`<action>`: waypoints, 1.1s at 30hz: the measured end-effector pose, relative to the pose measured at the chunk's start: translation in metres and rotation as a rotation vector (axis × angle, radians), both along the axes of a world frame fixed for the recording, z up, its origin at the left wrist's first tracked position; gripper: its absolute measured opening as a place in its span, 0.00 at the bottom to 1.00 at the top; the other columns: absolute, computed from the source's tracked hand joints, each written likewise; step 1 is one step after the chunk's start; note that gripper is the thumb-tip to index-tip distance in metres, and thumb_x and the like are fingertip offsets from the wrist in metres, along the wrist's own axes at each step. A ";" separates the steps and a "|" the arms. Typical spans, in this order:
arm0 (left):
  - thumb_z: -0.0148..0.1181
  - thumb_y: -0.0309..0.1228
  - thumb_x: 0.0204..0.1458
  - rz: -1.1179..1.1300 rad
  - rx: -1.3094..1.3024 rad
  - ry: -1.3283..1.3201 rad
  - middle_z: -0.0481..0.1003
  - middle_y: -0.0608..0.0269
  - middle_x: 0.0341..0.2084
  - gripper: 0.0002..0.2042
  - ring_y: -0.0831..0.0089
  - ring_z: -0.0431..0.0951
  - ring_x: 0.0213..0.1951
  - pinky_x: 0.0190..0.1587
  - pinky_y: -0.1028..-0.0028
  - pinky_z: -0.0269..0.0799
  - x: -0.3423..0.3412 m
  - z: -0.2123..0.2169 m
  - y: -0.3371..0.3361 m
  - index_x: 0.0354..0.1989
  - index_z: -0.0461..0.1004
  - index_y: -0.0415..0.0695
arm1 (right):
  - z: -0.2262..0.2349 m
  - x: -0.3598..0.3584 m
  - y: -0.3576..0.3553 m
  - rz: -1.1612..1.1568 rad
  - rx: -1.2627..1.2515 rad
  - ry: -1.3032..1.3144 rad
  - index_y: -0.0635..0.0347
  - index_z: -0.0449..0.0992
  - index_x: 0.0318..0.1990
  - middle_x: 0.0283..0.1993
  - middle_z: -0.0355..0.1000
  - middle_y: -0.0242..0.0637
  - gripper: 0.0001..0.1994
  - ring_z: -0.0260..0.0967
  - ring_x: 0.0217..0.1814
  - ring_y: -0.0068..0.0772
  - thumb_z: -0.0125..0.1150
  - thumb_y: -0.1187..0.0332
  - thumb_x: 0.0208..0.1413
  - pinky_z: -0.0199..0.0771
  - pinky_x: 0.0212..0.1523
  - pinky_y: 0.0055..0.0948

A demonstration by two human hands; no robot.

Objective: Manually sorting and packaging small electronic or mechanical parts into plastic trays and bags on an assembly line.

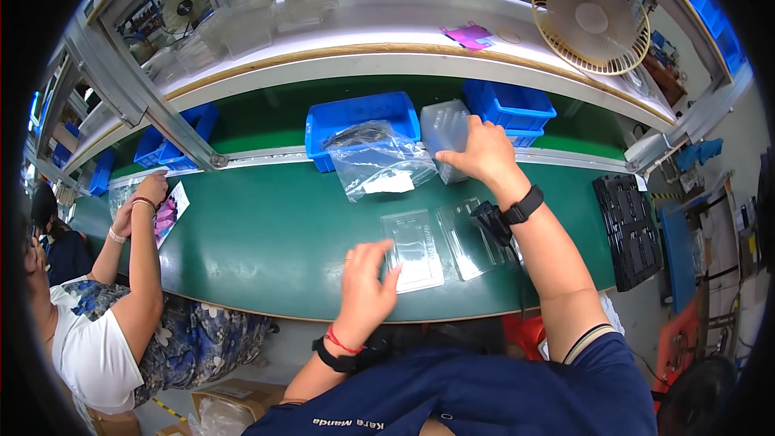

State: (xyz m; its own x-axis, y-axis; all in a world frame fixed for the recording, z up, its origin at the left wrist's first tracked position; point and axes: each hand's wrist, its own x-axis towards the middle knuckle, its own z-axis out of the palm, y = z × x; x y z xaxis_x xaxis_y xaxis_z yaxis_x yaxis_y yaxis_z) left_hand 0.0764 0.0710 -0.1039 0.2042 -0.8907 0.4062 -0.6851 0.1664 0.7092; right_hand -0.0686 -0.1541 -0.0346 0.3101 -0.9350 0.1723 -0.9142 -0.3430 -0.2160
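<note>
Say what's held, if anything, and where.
Right hand is on the translucent plastic stack, right side; grip uncertain. Left hand: no hold visible at the nearest clear tray.

1. The head view is looking out from the person's own head, facing forward and steeply down onto the green bench (242, 250).
2. It is sitting close, with the left forearm (308, 379) entering from seven o'clock, the right forearm (545, 250) from four.
3. Its wide fisheye lens is arching the shelf (387, 16) at twelve o'clock.

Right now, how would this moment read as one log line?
left hand: at clear tray, left edge | right hand: grasping translucent stack | blue bin: left of stack, clear bag across its front
</note>
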 end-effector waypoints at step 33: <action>0.67 0.36 0.41 -0.405 0.033 -0.428 0.64 0.46 0.56 0.22 0.45 0.59 0.61 0.61 0.45 0.51 -0.030 -0.001 -0.005 0.45 0.74 0.43 | -0.055 -0.202 0.133 -0.276 -0.150 -0.186 0.58 0.68 0.55 0.59 0.59 0.59 0.30 0.56 0.60 0.58 0.65 0.54 0.46 0.59 0.57 0.49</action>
